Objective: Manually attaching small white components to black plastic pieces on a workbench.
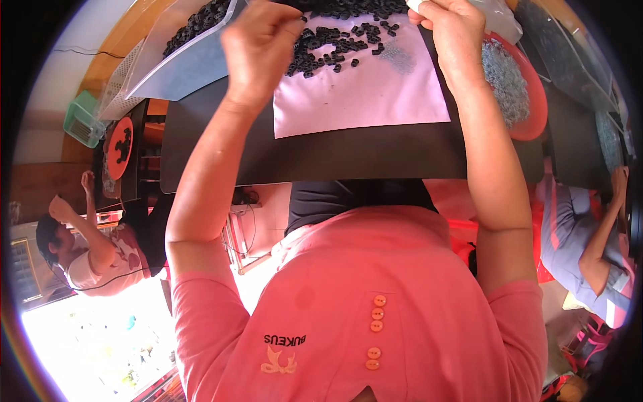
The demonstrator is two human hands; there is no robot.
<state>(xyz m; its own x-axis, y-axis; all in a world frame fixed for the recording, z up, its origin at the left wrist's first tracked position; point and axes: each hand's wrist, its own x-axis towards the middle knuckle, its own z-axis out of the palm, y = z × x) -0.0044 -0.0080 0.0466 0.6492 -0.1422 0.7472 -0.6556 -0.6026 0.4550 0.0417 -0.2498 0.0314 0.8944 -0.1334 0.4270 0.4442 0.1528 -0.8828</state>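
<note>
My left hand [262,50] is closed, slightly blurred, its fingertips pinched together over the left side of a heap of small black plastic parts [315,61]. Something dark shows at those fingertips, too small to name. At the top edge of the picture, my right hand [457,30] grips a small white piece [415,5] between thumb and fingers; part of that piece is cut off by the frame. Below both hands lies a pale pink cloth [362,104], which bears the black parts and a small patch of tiny clear bits [398,59].
A translucent bin [177,77] of black parts stands left. To the right, a red tray [536,100] holds a pile of clear-grey small pieces [506,84]. The dark table's near edge [362,175] runs before me. Co-workers sit at left [100,251] and right [579,234].
</note>
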